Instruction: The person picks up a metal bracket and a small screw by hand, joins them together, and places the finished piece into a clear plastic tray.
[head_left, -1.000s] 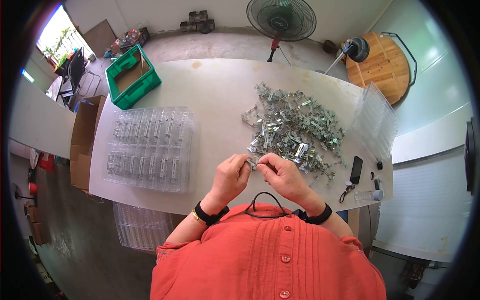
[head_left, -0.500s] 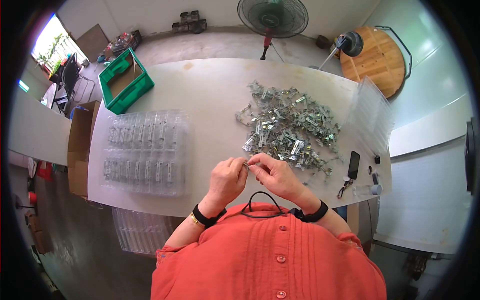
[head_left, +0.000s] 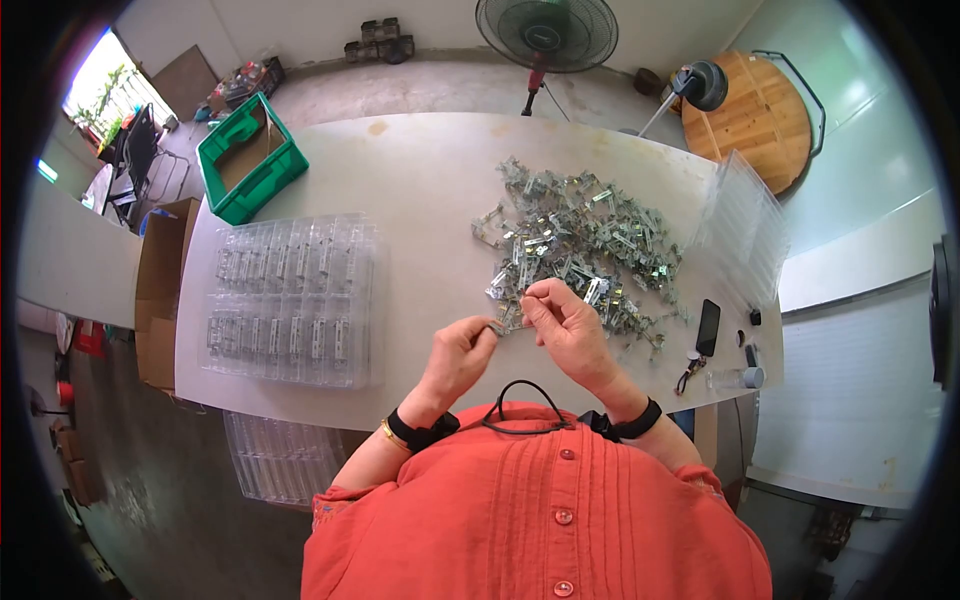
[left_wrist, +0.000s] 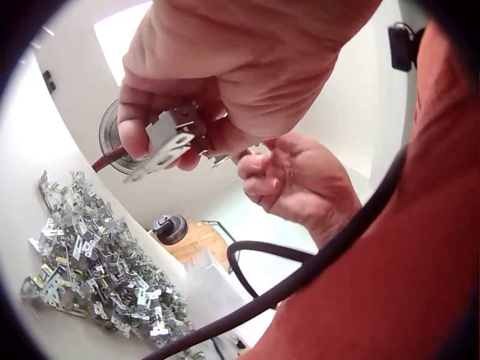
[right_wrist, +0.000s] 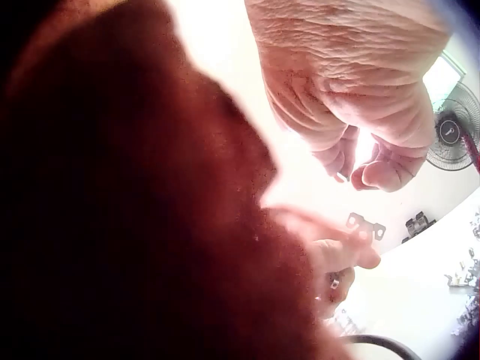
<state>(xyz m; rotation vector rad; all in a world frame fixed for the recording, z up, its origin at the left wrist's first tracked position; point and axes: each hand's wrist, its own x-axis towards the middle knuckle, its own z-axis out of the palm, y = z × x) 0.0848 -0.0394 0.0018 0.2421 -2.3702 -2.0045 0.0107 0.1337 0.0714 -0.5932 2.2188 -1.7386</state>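
Note:
My left hand (head_left: 455,360) pinches a small metal bracket (left_wrist: 169,135) between thumb and fingers. It is a grey boxy piece with a flat holed tab, held above the table's near side. In the right wrist view, the bracket's holed end (right_wrist: 366,226) sticks out past the left fingertips. Apart from it, to the right, my right hand (head_left: 572,340) hovers by the near edge of the pile with fingers bent and thumb close to them. I cannot tell whether something tiny sits between those fingertips. A heap of similar metal brackets (head_left: 590,240) spreads just beyond the hands.
Clear plastic trays (head_left: 290,300) with rows of metal pieces lie at the left, below a green crate (head_left: 255,195). More clear trays (head_left: 745,225) stand at the right edge, near a phone (head_left: 708,328) and a small bottle (head_left: 738,379). A black cable (head_left: 520,385) loops before the shirt.
Both hands were together at the metal bracket. Now the right hand has drawn away right and forward toward the heap, while the left keeps the bracket. Earlier the head view shifted slightly.

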